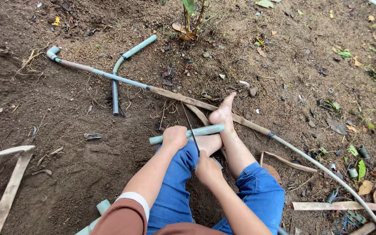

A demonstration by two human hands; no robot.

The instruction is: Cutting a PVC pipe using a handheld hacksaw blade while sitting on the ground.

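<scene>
On bare brown soil, a short pale-green pipe piece (187, 133) is held level across the person's bare feet (219, 116), with the left hand (174, 136) closed around it near its left end. A thin dark saw blade (191, 127) is gripped in the closed right hand (207, 167) and laid across the pipe just beside the left hand.

The pipe piece is judged to be light, stiff and hollow plastic, smooth enough to roll or slip under the blade; a firm hold close to the cut, with the far end braced by a foot, seems the soundest grip. The blade looks thin and springy, so it could bend if pushed sideways.

Beyond the feet, a long joined pipe run (118, 79) lies on the ground, with a curved pipe (127, 56) touching or crossing it. Flat tan strips (9, 187) lie at the left. No containers can be made out; only small dark fittings (362, 152) and fallen leaves are scattered at the right.
</scene>
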